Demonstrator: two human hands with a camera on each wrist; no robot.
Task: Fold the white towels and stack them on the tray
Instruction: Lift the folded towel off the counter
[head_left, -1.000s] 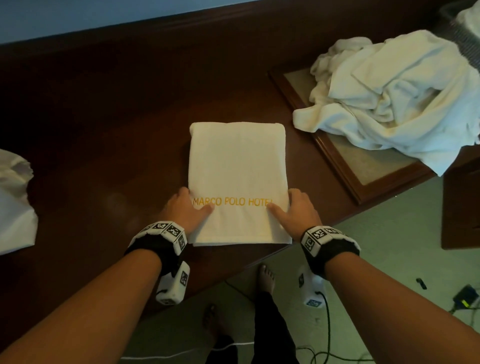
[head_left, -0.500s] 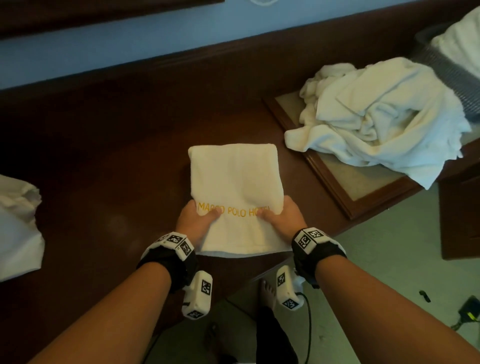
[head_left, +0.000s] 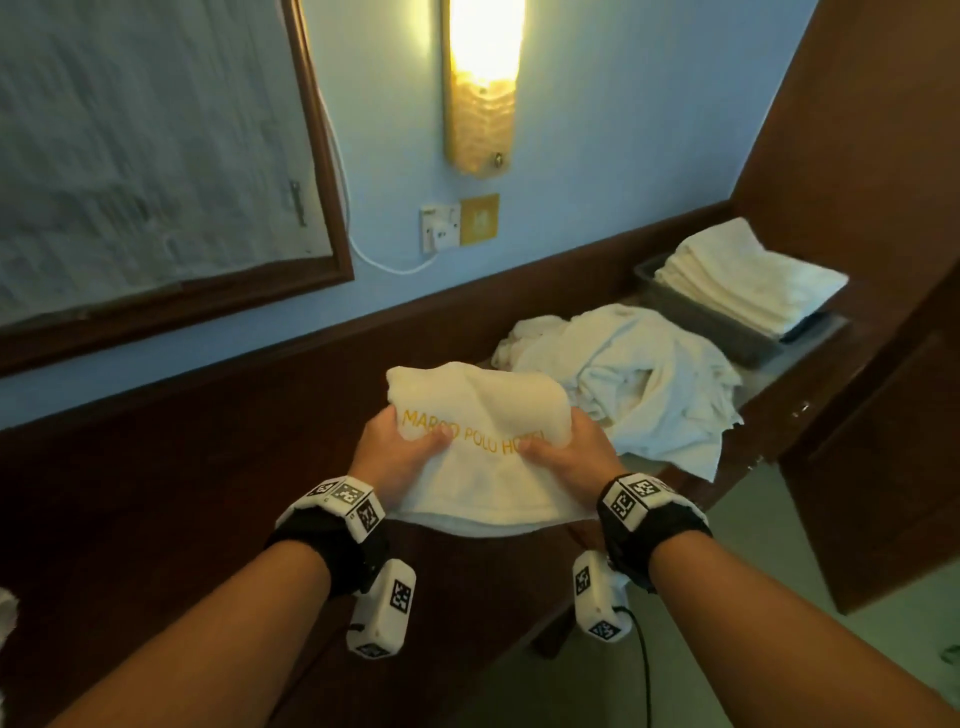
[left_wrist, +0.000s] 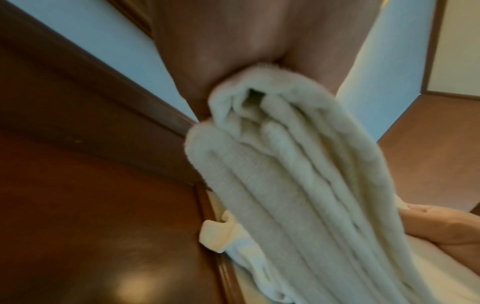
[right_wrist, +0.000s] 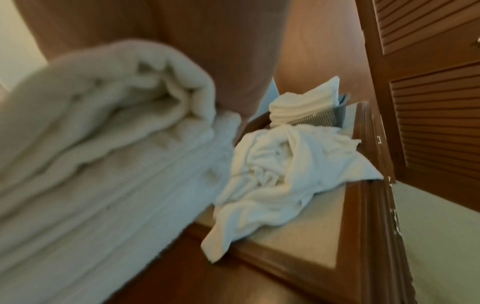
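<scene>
I hold a folded white towel (head_left: 483, 441) with gold hotel lettering in the air above the dark wooden counter (head_left: 182, 493). My left hand (head_left: 400, 452) grips its left edge and my right hand (head_left: 566, 457) grips its right edge, thumbs on top. The left wrist view shows the towel's stacked folds (left_wrist: 298, 185) running between both hands. At the far right a grey tray (head_left: 727, 322) carries a stack of folded white towels (head_left: 743, 275). A heap of unfolded white towels (head_left: 634, 374) lies between me and the tray.
A wooden louvred cabinet (right_wrist: 428, 82) stands right of the tray. A raised framed panel (right_wrist: 311, 246) lies under the heap. On the blue wall are a lit lamp (head_left: 483, 78), a socket (head_left: 440, 227) with a white cable, and a framed board (head_left: 156, 145).
Both hands went from pressing the towel flat on the counter to gripping its sides and lifting it off. My head has tilted up, bringing the wall and the tray into view.
</scene>
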